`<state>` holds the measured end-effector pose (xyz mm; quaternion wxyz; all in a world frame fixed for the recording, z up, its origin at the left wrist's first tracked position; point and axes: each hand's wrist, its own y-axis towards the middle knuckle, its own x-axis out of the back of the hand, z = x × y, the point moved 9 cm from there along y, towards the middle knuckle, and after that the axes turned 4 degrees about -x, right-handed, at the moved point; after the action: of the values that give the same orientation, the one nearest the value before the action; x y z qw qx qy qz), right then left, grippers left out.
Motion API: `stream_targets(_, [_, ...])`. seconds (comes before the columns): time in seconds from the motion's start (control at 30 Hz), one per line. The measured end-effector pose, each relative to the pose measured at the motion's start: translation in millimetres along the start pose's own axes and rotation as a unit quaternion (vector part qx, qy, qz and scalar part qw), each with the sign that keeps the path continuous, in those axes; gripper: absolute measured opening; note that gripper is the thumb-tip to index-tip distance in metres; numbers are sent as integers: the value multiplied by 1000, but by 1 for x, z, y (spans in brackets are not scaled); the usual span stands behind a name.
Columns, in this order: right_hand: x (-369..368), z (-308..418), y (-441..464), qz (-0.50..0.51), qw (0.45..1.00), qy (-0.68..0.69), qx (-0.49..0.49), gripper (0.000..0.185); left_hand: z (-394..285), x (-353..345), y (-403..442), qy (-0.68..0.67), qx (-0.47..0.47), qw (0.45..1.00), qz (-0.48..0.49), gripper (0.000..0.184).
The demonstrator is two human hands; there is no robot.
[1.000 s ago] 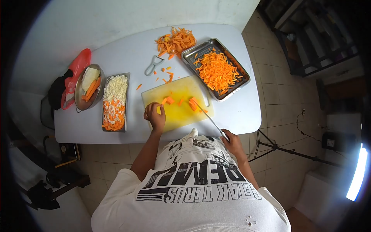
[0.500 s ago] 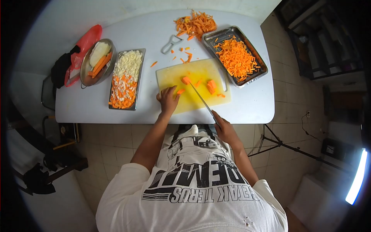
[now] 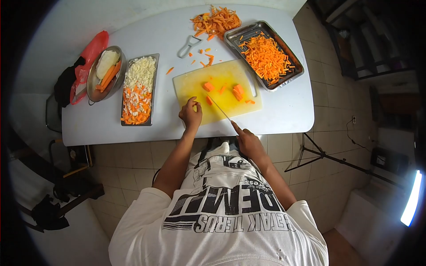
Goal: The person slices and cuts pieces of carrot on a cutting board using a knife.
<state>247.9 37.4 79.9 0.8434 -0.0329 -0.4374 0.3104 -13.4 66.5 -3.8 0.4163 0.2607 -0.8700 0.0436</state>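
My right hand [image 3: 250, 142] grips a knife [image 3: 220, 109] by its handle, index finger stretched along it. The blade points up and left over the yellow-stained cutting board [image 3: 188, 84], its tip close to a small carrot piece [image 3: 209, 100]. At the board's left front edge, my left hand [image 3: 191, 114] has loosely curled fingers, thumb and forefinger apart, nothing visible between them. It is just left of that carrot piece, not touching it. A carrot chunk [image 3: 208, 86] lies beyond the knife tip, and cut carrot pieces [image 3: 238, 92] sit together toward the right.
Carrot sticks [image 3: 266, 57] fill a metal tray [image 3: 230, 41] at the right. Behind the board lie a peeler [image 3: 189, 46] and peelings [image 3: 217, 21]. To the left stand a tray of chopped vegetables [image 3: 138, 91] and a bowl [image 3: 94, 91] with whole carrots and a pale vegetable.
The knife tip has shifted left and nearer to me, from the carrot chunk to the small piece. My left hand has drawn back from that piece, its fingers curling. The view has shifted slightly.
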Motion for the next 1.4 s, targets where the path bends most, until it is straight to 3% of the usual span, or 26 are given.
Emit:
stream_targets(0.03, [-3, 0, 2, -5, 1000, -5, 3, 64, 0, 1, 2, -6, 15, 1000, -9, 22])
stream_targets(0.1, [-8, -1, 5, -14, 1000, -18, 10, 64, 1, -10, 9, 15, 39, 998, 46, 16])
stream_targets(0.23, [-12, 3, 7, -16, 999, -34, -2, 65, -10, -22, 16, 38, 95, 980, 170, 25])
stream_targets(0.33, [-19, 6, 8, -21, 999, -43, -11, 66, -21, -29, 19, 39, 70, 978, 195, 27])
stream_targets(0.53, [-35, 8, 3, -25, 998, -60, -27, 78, -15, -36, 24, 37, 116, 964, 238, 28])
stream_targets(0.63, [-43, 10, 2, -22, 998, -48, -40, 81, 5, -55, 28, -28, 166, 938, 305, 27])
stream_targets(0.73, [-51, 11, 3, -9, 998, -44, -50, 83, 12, -70, 29, -207, 212, 897, 329, 26])
stream_targets(0.9, [-62, -7, 18, 25, 999, 6, -47, 79, 4, -70, 37, -217, 213, 891, 337, 24])
stream_targets(1.0, [-52, -21, 26, 19, 989, 148, 21, 74, 9, -79, 45, -194, 196, 900, 337, 25])
stream_targets(1.23, [-38, -13, 24, -20, 998, 43, 46, 69, -11, -46, 44, -213, 156, 926, 271, 28])
stream_targets(1.4, [-43, -2, 18, -24, 999, 6, 26, 75, 0, -44, 30, -272, 172, 914, 248, 29])
